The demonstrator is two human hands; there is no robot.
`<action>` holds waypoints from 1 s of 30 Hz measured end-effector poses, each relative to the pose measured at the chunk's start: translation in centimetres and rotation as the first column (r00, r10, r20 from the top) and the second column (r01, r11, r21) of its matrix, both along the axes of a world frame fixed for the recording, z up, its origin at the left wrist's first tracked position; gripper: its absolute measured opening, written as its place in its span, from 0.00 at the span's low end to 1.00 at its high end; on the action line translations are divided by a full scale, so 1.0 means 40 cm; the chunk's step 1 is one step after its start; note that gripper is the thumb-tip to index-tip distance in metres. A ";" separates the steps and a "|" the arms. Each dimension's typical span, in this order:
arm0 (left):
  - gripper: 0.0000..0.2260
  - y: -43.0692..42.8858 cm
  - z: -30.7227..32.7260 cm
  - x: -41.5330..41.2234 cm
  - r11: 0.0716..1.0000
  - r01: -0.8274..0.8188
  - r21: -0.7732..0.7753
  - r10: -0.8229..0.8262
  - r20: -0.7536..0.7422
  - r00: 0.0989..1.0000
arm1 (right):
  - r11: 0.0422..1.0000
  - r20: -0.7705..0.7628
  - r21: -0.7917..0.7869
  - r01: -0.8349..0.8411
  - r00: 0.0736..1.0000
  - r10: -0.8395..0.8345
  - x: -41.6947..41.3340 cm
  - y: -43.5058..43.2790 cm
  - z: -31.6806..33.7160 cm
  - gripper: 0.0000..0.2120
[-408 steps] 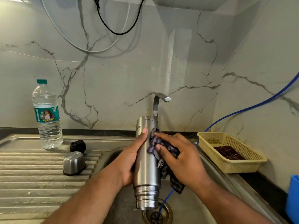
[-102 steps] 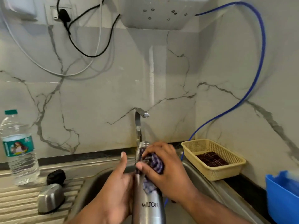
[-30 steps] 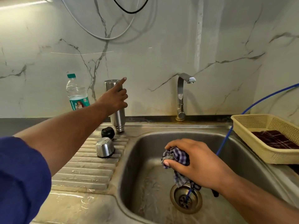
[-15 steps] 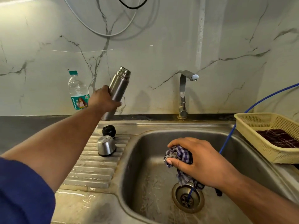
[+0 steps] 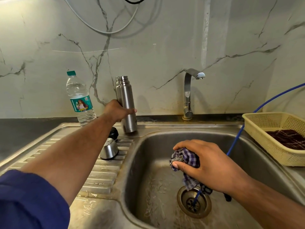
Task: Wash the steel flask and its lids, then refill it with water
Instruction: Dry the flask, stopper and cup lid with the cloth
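Flask (image 5: 126,103) upright, uncapped, in centre of frame.
Left hand (image 5: 115,111) grips its lower half; right hand (image 5: 209,166), lower right, has fingers (image 5: 189,144) closed on cloth (image 5: 186,158) above sink (image 5: 143,162).

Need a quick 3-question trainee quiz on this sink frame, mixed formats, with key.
1. True or false: the steel flask is capped.
2. The right hand grips: A) checked cloth B) steel flask C) nothing.
3. Fill in: the steel cap and black stopper sit on the ___.
Key: 1 false; 2 A; 3 draining board.
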State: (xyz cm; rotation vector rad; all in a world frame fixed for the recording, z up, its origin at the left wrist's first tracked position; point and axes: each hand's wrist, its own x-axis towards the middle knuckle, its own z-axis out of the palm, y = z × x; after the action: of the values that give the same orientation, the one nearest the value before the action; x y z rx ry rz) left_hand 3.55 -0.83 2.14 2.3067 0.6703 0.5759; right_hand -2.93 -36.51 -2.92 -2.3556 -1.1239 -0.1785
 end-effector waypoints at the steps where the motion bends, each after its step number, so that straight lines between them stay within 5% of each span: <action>1: 0.32 -0.001 -0.005 -0.001 1.000 -0.006 -0.023 0.006 0.003 1.000 | 1.000 0.001 -0.002 -0.001 1.000 0.001 0.000 0.000 -0.001 0.24; 24: 0.41 0.001 -0.009 -0.051 0.994 0.060 -0.097 -0.070 -0.108 0.992 | 1.000 -0.020 -0.019 0.009 1.000 -0.009 -0.001 -0.001 0.000 0.24; 27: 0.48 0.017 0.005 -0.090 0.998 0.041 -0.042 -0.048 -0.160 0.986 | 1.000 -0.027 -0.018 0.014 1.000 -0.015 0.002 0.000 -0.001 0.24; 30: 0.44 0.019 0.007 -0.150 0.998 -0.014 0.067 0.021 -0.104 0.994 | 1.000 -0.023 -0.016 0.019 1.000 -0.019 0.001 0.001 -0.002 0.24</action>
State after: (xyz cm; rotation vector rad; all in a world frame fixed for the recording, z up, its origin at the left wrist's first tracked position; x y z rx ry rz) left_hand -2.47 -0.06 2.41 2.4078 0.7315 0.4947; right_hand -2.89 -36.47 -2.98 -2.3767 -1.0958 -0.1497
